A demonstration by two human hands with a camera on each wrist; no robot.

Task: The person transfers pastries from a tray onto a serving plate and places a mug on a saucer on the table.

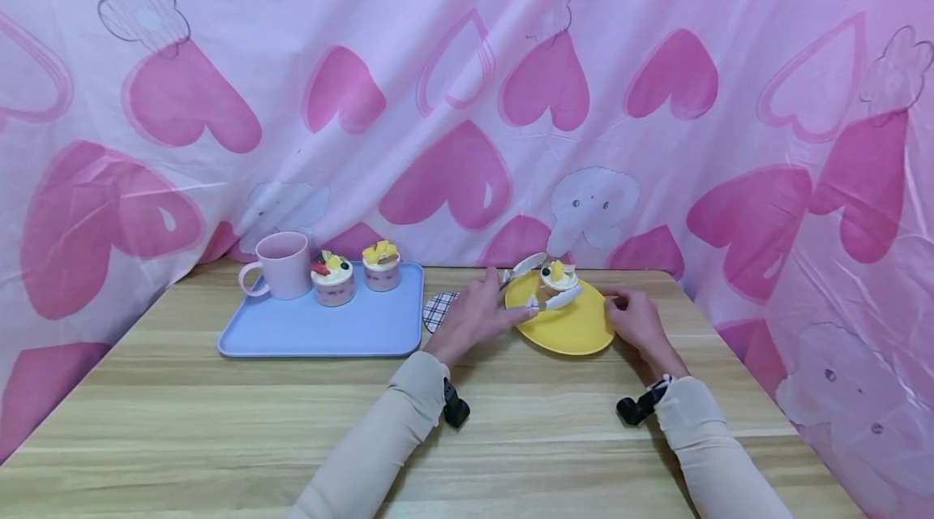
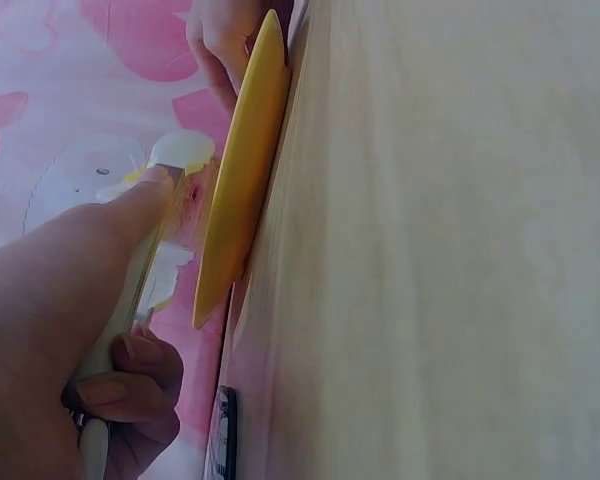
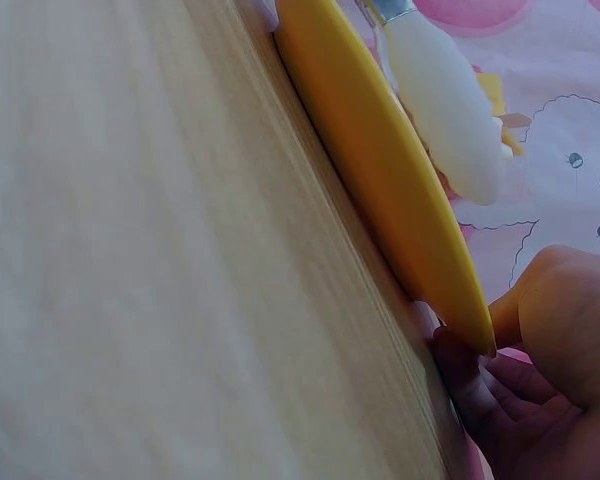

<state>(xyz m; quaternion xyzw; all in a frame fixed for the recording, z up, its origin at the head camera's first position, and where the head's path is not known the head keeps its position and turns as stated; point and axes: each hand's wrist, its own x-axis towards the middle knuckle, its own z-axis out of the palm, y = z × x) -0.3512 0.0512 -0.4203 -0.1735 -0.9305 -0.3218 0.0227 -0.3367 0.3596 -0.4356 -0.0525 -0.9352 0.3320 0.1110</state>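
Note:
My left hand (image 1: 474,312) holds a pair of tongs (image 1: 562,298) with white tips, its thumb along one arm in the left wrist view. The tips stand on either side of a fruit-topped dessert cup (image 1: 558,276), which is over the yellow plate (image 1: 572,332). In the right wrist view, one broad white tip (image 3: 440,100) partly hides the cup. At the plate's right side, my right hand (image 1: 642,324) pinches the rim between thumb and fingers; the right wrist view shows the plate (image 3: 380,170) edge-on beside these fingers.
To the left lies a blue tray (image 1: 321,332) bearing a pink mug (image 1: 284,266) and two fruit-topped dessert cups (image 1: 334,284). A checked round coaster (image 1: 439,311) sits between tray and plate, partly behind my left hand. Heart-patterned cloth (image 1: 445,178) hangs along the table's back edge.

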